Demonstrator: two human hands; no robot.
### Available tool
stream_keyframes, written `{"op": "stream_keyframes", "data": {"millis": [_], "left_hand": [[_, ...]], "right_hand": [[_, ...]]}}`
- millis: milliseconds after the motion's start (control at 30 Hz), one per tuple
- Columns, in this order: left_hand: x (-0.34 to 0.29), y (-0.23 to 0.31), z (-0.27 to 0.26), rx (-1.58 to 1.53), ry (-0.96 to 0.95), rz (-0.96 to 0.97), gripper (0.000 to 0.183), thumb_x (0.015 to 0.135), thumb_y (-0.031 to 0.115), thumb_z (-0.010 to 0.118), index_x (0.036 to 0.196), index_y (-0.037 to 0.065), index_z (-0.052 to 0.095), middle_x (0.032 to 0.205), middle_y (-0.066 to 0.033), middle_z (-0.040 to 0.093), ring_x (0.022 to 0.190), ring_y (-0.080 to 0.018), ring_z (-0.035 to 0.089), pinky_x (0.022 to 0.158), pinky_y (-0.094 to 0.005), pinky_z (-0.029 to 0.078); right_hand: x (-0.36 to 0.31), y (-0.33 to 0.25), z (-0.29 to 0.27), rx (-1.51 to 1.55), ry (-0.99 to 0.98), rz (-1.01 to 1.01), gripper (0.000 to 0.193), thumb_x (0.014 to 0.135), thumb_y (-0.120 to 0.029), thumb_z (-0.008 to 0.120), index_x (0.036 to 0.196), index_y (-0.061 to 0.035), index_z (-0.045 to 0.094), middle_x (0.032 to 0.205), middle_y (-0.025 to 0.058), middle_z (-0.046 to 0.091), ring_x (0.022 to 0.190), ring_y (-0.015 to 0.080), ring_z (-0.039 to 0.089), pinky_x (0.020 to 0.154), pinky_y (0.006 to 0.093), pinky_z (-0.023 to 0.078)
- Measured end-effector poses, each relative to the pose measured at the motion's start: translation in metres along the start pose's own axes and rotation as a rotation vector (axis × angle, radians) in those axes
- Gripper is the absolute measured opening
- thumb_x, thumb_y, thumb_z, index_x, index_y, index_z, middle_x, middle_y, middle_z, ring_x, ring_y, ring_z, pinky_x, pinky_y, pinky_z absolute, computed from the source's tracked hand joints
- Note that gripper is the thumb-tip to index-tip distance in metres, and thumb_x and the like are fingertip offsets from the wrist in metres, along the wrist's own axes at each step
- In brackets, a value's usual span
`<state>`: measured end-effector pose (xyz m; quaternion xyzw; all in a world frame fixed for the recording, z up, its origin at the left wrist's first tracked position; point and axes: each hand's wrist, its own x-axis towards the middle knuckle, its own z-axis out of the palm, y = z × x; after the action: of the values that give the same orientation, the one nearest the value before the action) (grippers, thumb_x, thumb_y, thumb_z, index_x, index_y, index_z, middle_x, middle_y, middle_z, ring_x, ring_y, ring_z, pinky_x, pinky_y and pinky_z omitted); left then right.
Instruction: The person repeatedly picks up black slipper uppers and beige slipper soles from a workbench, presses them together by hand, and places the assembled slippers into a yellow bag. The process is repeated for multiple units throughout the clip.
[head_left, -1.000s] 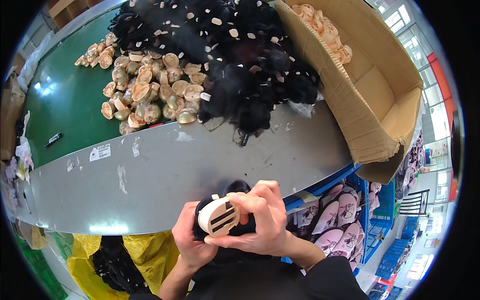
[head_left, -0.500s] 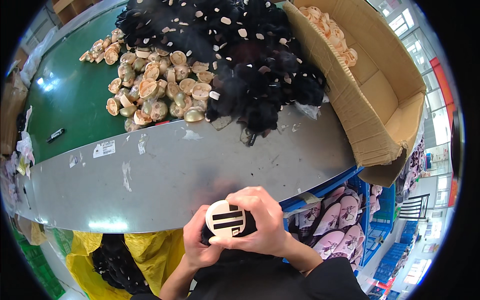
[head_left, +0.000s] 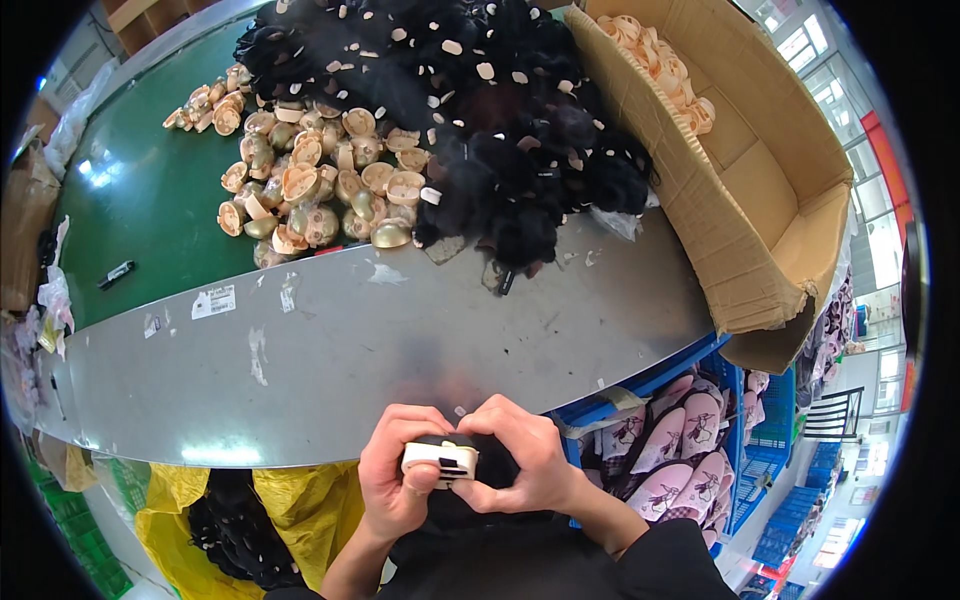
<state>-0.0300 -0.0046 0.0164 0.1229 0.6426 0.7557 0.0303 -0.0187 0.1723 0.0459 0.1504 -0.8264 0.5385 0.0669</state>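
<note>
Close to my body, in front of the metal table's [head_left: 300, 370] near edge, both my hands hold a round cream plastic disc [head_left: 425, 456] with dark slots, backed by black fuzzy material. The disc is tilted, so mostly its rim shows. My left hand [head_left: 392, 482] wraps the left side, its thumb pressed on the cream face. My right hand [head_left: 525, 455] pinches the right side, thumb below and fingers above. Fingers hide part of the black material. A small pale tab [head_left: 460, 411] shows between my fingertips.
Gold and peach plastic shells [head_left: 300, 183] lie heaped beside a large pile of black plush pieces [head_left: 500, 150]. A cardboard box [head_left: 690, 190] with peach rings [head_left: 660, 65] stands right. Pink slippers [head_left: 660, 440] fill a blue crate; a yellow bag [head_left: 165, 530] hangs lower left. A marker [head_left: 116, 274] lies left.
The disc has turned from facing me to being tilted nearly edge-on. My left thumb has come onto its face, and my right hand has shifted slightly down and right.
</note>
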Motion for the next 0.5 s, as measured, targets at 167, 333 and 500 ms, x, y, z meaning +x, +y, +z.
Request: {"op": "stream_keyframes", "data": {"millis": [167, 333, 500], "left_hand": [[-0.004, -0.001, 0.001, 0.038, 0.002, -0.018, 0.053, 0.101, 0.049, 0.058, 0.098, -0.004, 0.065, 0.097, -0.0162, 0.065, 0.085, -0.0213, 0.063, 0.076, -0.0319, 0.05], [0.005, 0.01, 0.01, -0.231, 0.198, -0.098, 0.06, 0.108, 0.023, 0.039, 0.055, -0.001, 0.051, 0.057, -0.0119, 0.055, 0.049, -0.0191, 0.052, 0.052, -0.0302, 0.045], [0.0, 0.005, 0.012, -0.223, 0.181, -0.072, 0.068, 0.112, 0.026, 0.033, 0.049, 0.004, 0.042, 0.045, -0.0071, 0.043, 0.04, -0.017, 0.042, 0.044, -0.0283, 0.039]], "right_hand": [[-0.003, 0.001, 0.008, -0.086, 0.008, -0.063, 0.04, 0.072, -0.022, 0.087, 0.099, -0.0012, 0.066, 0.081, 0.0092, 0.063, 0.066, 0.0238, 0.064, 0.06, 0.0333, 0.054], [-0.008, -0.001, 0.024, -0.25, -0.024, -0.315, 0.031, 0.072, -0.022, 0.083, 0.079, -0.0076, 0.057, 0.066, 0.0021, 0.046, 0.051, 0.016, 0.052, 0.045, 0.0294, 0.043], [-0.016, 0.0, 0.032, -0.224, 0.007, -0.384, 0.029, 0.072, -0.019, 0.082, 0.074, -0.0076, 0.055, 0.065, 0.0021, 0.047, 0.05, 0.0155, 0.052, 0.045, 0.0282, 0.043]]}}
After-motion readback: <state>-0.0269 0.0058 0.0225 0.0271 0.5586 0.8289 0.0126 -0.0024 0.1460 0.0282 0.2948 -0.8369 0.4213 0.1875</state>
